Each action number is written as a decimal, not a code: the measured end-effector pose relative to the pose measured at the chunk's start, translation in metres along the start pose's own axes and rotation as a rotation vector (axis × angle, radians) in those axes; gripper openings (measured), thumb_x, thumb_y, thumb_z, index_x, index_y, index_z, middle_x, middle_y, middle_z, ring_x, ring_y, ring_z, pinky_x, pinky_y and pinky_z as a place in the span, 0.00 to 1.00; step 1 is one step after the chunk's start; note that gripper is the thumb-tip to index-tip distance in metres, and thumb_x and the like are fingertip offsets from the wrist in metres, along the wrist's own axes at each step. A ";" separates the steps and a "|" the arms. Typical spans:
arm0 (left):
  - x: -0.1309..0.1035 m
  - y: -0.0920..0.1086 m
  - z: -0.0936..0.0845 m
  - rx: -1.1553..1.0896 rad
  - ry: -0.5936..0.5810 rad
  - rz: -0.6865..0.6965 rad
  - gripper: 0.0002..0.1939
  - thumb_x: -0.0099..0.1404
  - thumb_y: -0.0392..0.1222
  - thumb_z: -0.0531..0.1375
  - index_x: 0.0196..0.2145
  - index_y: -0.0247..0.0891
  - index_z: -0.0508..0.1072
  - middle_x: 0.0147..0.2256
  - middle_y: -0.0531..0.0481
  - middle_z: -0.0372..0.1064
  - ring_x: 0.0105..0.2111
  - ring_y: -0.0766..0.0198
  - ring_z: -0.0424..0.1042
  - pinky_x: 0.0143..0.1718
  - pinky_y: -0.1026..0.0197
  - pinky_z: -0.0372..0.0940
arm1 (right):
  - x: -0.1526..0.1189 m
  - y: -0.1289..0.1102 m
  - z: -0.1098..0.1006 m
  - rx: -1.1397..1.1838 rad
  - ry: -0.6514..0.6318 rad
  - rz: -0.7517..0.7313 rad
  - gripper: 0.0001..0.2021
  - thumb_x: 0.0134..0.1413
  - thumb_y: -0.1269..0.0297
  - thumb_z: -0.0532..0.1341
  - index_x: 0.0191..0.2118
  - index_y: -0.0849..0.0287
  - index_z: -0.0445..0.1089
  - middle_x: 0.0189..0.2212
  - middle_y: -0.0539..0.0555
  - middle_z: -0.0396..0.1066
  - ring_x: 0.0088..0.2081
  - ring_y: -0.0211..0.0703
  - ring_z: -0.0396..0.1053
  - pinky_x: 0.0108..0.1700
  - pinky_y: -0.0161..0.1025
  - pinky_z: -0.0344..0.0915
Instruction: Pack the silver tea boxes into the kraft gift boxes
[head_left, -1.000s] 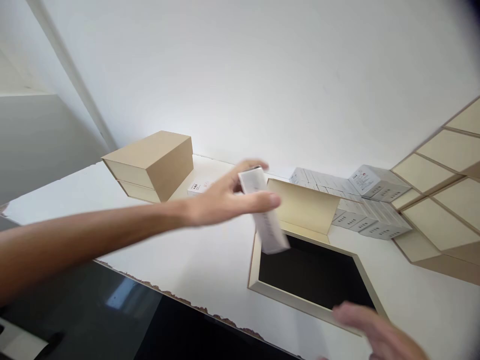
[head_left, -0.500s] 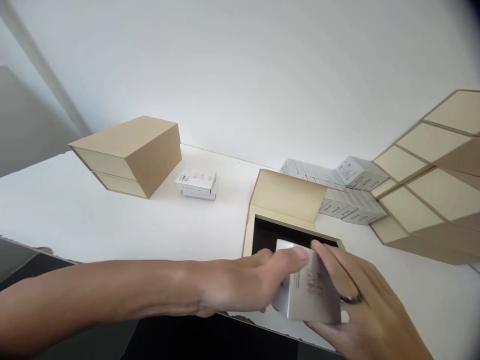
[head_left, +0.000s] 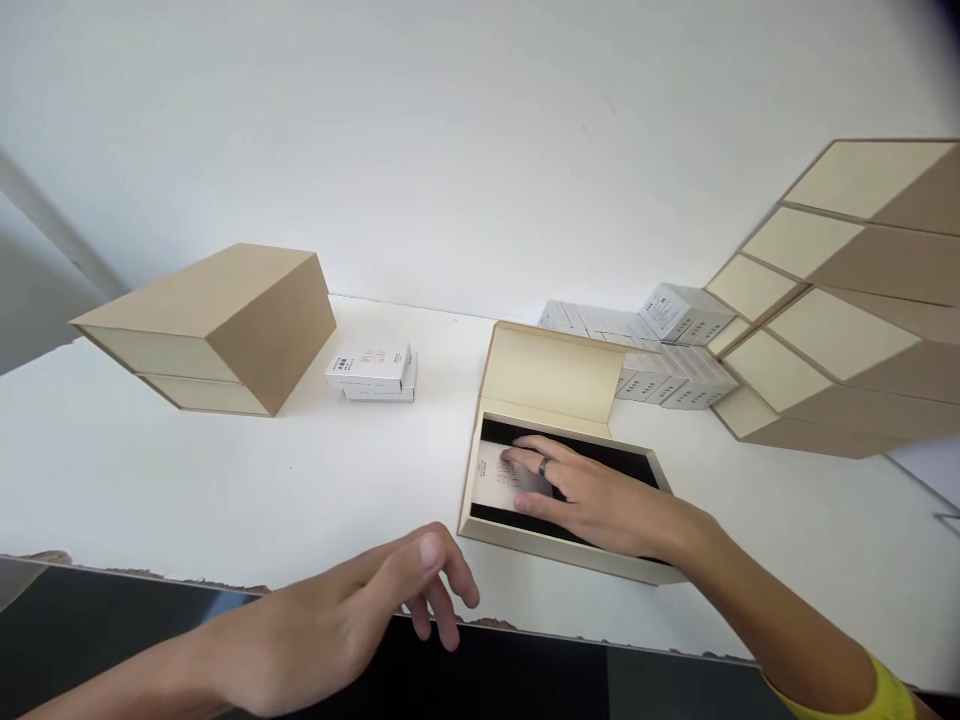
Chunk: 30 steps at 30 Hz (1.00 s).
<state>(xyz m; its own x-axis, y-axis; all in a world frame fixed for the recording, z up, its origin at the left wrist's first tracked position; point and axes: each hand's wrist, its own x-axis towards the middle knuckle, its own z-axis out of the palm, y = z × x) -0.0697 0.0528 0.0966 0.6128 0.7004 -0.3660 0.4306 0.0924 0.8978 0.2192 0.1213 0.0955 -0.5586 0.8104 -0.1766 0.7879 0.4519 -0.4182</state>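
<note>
An open tan gift box [head_left: 562, 549] with a black interior lies on the white table, its cream lid [head_left: 551, 375] tipped back. Inside, at the left end, a small white carton [head_left: 491, 470] with printed lettering lies flat. Reaching into the box, my right hand [head_left: 562, 490], with a ring on one finger, rests spread fingertips on the carton's face; its fingers are open and cover part of it. My left hand [head_left: 390, 590] hangs over the table's front edge, just left of the box. Its fingers are loosely bent and apart, holding nothing.
Two white cartons [head_left: 371, 368] are stacked left of the box, beside closed tan gift boxes [head_left: 202, 320]. Rows of white cartons [head_left: 660, 375] stand behind on the right, next to a tall stack of tan boxes [head_left: 847, 300]. The table's front edge [head_left: 487, 622] is chipped.
The white carton, earlier between both hands over the box, now lies inside its left end. My left hand has drawn back left and down; my right has moved into the box.
</note>
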 end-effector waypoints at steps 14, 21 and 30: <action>0.097 0.025 -0.187 0.977 0.342 -0.268 0.48 0.45 0.65 0.67 0.57 0.40 0.56 0.50 0.35 0.67 0.49 0.40 0.67 0.45 0.47 0.64 | -0.083 0.027 0.033 0.012 0.243 0.236 0.22 0.64 0.47 0.53 0.61 0.40 0.63 0.60 0.49 0.66 0.58 0.51 0.68 0.55 0.51 0.71; 0.071 0.061 -0.143 0.813 0.494 0.008 0.50 0.50 0.57 0.67 0.64 0.44 0.47 0.47 0.42 0.68 0.46 0.46 0.69 0.43 0.52 0.65 | -0.078 0.029 0.036 -0.125 0.523 -0.052 0.18 0.64 0.57 0.57 0.58 0.42 0.64 0.53 0.49 0.71 0.53 0.43 0.71 0.51 0.41 0.74; 0.082 0.092 -0.022 -0.132 0.336 0.236 0.39 0.47 0.52 0.73 0.53 0.42 0.62 0.44 0.47 0.70 0.43 0.56 0.71 0.42 0.55 0.69 | -0.037 -0.039 0.029 -0.055 0.961 -0.133 0.42 0.56 0.60 0.66 0.69 0.55 0.41 0.65 0.66 0.47 0.66 0.58 0.50 0.63 0.61 0.57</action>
<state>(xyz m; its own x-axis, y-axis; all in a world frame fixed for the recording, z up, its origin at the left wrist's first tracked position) 0.0053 0.1340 0.1549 0.4252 0.9026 -0.0667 0.2032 -0.0234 0.9789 0.2020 0.0629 0.0921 -0.2132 0.6995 0.6821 0.7585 0.5585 -0.3357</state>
